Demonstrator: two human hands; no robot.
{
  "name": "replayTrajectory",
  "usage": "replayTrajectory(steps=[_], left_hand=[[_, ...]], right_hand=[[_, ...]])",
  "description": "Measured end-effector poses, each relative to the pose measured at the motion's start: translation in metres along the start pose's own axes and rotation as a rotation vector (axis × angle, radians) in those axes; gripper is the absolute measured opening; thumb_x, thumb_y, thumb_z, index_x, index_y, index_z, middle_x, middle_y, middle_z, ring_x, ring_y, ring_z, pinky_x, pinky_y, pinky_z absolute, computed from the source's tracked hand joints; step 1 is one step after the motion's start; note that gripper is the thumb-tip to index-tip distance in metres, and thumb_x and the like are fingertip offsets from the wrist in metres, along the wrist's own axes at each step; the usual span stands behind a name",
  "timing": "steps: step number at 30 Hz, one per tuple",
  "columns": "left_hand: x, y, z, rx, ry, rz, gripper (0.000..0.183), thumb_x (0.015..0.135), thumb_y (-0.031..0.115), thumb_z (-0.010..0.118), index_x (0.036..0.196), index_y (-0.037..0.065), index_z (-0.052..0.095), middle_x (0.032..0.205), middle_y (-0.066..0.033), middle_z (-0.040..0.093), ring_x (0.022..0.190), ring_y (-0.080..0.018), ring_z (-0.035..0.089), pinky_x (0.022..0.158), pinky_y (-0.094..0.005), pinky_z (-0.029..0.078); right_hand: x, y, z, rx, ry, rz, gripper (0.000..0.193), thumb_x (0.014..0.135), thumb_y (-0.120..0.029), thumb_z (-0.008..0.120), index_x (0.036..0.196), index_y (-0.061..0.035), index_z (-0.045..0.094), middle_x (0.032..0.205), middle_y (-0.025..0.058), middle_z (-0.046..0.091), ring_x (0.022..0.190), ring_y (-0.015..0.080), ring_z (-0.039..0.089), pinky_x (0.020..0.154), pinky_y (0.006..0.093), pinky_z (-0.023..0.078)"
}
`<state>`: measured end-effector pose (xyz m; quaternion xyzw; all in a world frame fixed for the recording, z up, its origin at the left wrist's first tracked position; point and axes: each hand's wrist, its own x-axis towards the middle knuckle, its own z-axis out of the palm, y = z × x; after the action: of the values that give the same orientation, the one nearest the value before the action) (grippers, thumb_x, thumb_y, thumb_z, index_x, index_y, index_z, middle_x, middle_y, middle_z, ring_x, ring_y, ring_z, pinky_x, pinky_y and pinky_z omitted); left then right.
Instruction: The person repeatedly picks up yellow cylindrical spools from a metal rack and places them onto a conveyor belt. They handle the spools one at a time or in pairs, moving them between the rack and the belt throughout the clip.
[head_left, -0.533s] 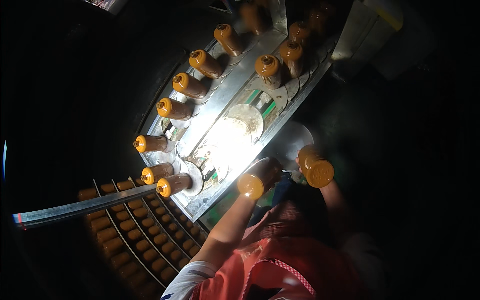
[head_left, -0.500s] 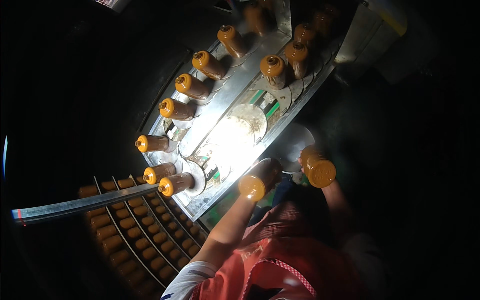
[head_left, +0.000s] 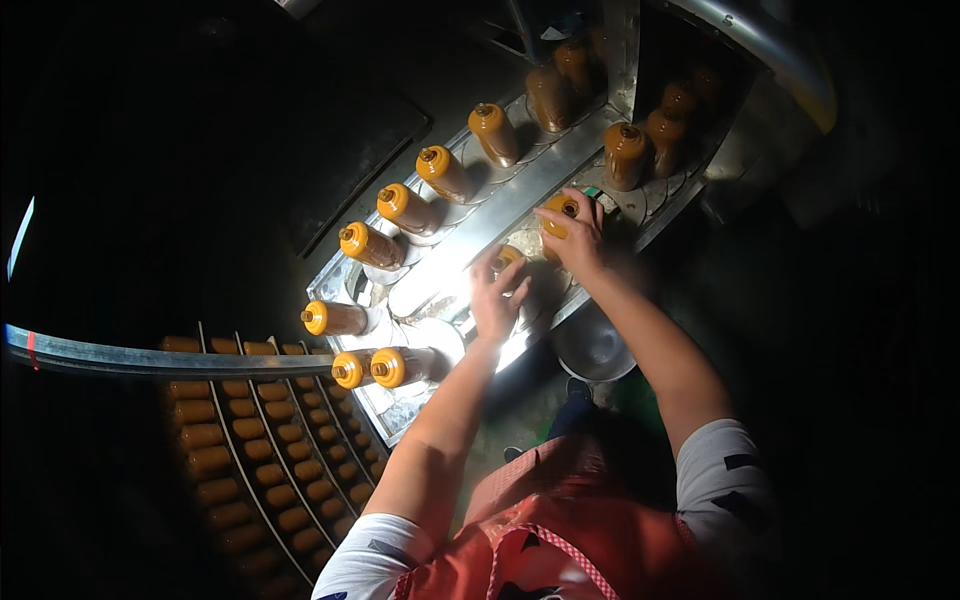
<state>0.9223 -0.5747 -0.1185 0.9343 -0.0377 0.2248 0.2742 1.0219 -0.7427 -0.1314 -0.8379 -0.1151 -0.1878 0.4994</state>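
Note:
My left hand [head_left: 493, 300] curls its fingers round the shoulder of an amber bottle [head_left: 509, 257], which stands neck up on the near lane of a metal conveyor [head_left: 510, 208]. Further along the same lane, my right hand [head_left: 580, 237] grips the top of a second amber bottle [head_left: 557, 216], its thumb and fingers on either side of the neck. My fingers and wrists hide the lower part of both bottles. Beyond my right hand another bottle [head_left: 625, 155] stands on this lane.
Several amber bottles [head_left: 407, 208] stand along the far lane. A metal rail [head_left: 180, 365] runs out left above racked rows of bottles [head_left: 265, 450]. Below the conveyor's near edge is a round grey bowl [head_left: 597, 345]. Metal panels [head_left: 622, 60] rise at the far end.
Both hands have moved forward from near my body to the conveyor. The two bottles, earlier held with their bases facing up, now stand neck up on the near lane. The view has shifted.

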Motion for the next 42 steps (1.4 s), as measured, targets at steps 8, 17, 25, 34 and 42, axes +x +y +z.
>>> replayTrajectory(steps=[8,17,25,34,42], left_hand=[[-0.055,0.031,-0.078,-0.379,0.002,-0.111,0.031,0.084,0.014,0.076,0.115,0.018,0.076,0.143,-0.0147,0.055,0.122,-0.0333,0.057,0.102,-0.0399,0.047],[-0.506,-0.049,-0.306,-0.646,0.475,-1.032,0.026,0.094,0.012,0.068,0.119,0.007,0.072,0.104,-0.0005,0.072,0.086,-0.0055,0.063,0.069,-0.0216,0.051],[-0.771,-0.061,-0.616,0.495,1.457,-1.028,0.035,0.093,0.007,0.067,0.128,0.008,0.064,0.128,-0.0105,0.063,0.117,-0.0255,0.059,0.098,-0.0366,0.049],[-0.822,-0.131,-0.735,0.876,1.020,-1.325,0.059,0.079,0.024,0.081,0.135,0.025,0.063,0.146,-0.0197,0.045,0.132,-0.0389,0.044,0.111,-0.0478,0.039],[-0.779,-0.129,-0.725,0.958,1.016,-1.337,0.050,0.075,0.024,0.082,0.124,0.025,0.070,0.137,-0.0127,0.051,0.123,-0.0350,0.049,0.103,-0.0452,0.044]], right_hand=[[-0.003,0.004,-0.046,-0.186,0.098,-0.112,0.032,0.091,-0.010,0.068,0.119,-0.0232,0.075,0.151,0.0145,0.044,0.131,0.0355,0.042,0.111,0.0419,0.035],[-0.388,-0.183,0.064,0.601,-0.750,0.270,0.029,0.085,0.008,0.060,0.106,-0.0051,0.075,0.119,0.0083,0.058,0.109,0.0173,0.059,0.084,0.0281,0.052],[-0.491,-0.560,0.236,0.797,-1.458,-0.680,0.042,0.085,-0.002,0.068,0.125,-0.0149,0.070,0.127,0.0102,0.056,0.106,0.0199,0.061,0.083,0.0282,0.054],[-0.654,-0.801,0.395,0.739,-1.310,-1.442,0.063,0.077,-0.026,0.079,0.137,-0.0304,0.060,0.153,0.0238,0.035,0.138,0.0485,0.030,0.112,0.0505,0.039],[-0.649,-0.808,0.426,0.686,-1.395,-1.387,0.048,0.077,-0.023,0.081,0.124,-0.0269,0.070,0.141,0.0193,0.048,0.130,0.0432,0.043,0.107,0.0485,0.042]])
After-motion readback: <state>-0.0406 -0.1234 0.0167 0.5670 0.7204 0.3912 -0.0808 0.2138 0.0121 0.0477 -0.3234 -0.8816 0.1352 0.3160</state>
